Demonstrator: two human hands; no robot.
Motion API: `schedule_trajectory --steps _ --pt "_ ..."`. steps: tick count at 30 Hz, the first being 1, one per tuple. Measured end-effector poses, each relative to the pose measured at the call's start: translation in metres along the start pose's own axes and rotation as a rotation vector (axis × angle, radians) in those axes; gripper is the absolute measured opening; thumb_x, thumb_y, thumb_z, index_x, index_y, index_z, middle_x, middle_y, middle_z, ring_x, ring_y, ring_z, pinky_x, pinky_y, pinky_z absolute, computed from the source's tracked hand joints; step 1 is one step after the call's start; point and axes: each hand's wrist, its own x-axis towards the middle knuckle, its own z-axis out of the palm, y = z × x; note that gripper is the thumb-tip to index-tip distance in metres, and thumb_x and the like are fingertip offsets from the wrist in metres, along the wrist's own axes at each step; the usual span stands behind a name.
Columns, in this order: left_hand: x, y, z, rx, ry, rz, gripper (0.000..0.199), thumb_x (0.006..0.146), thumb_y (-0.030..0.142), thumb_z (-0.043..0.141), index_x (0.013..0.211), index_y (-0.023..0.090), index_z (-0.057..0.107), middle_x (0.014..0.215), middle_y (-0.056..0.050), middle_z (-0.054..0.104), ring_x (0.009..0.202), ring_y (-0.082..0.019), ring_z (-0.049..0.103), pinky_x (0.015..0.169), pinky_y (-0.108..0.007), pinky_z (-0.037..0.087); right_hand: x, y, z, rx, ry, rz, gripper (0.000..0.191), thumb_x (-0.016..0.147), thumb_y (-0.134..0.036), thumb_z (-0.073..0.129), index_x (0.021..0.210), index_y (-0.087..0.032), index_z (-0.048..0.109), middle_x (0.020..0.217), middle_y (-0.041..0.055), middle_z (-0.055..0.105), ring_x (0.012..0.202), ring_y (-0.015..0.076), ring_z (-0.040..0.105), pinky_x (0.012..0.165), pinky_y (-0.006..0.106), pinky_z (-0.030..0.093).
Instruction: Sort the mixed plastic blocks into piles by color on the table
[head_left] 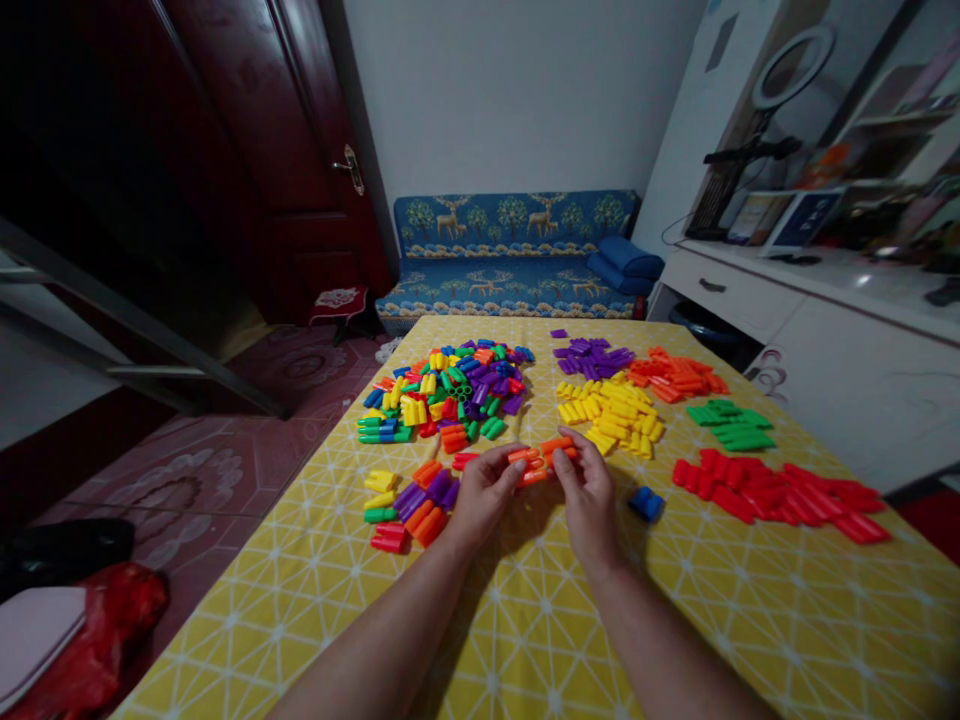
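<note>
Over the middle of the table my left hand (487,490) and my right hand (588,492) face each other. Orange plastic pieces (534,477) are pinched by my left hand, and another orange piece (557,446) is pinched by my right; their ends meet or nearly meet. A mixed-colour pile (457,390) lies beyond my left hand, with a smaller mixed group (426,500) beside it. To the right are single-colour piles: purple (589,358), yellow (619,415), orange (675,374), green (729,424) and red (780,490). Blue pieces (646,504) sit right of my right hand.
A yellow patterned cloth covers the table (525,640). Behind it stands a blue sofa (510,270). A white cabinet (750,290) is close along the right side. At the left are a metal ladder-like frame (157,340) and a small stool (339,303).
</note>
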Motion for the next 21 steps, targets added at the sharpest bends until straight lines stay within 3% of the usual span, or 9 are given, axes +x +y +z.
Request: schedule_trajectory --steps 12,21 --pt "0.0026 -0.0021 -0.0026 0.046 -0.019 0.007 0.047 0.069 0.047 0.081 0.099 0.012 0.075 0.092 -0.010 0.078 0.081 -0.021 0.070 0.076 -0.029 0.052 -0.0014 -0.0083 0.0011 -0.082 -0.086 -0.032 0.029 0.085 -0.041 0.063 0.108 -0.025 0.067 0.106 0.0053 0.072 0.093 0.0208 0.068 0.080 0.034 0.056" --pt "0.0011 -0.0020 -0.0062 0.134 -0.034 0.046 0.043 0.073 0.047 0.078 0.097 0.013 0.076 0.093 -0.010 0.078 0.083 -0.023 0.071 0.076 -0.031 0.054 -0.0031 -0.0053 0.0018 -0.071 -0.143 0.005 0.027 0.082 -0.042 0.065 0.103 -0.026 0.069 0.104 0.0052 0.073 0.091 0.0228 0.068 0.079 0.036 0.056"
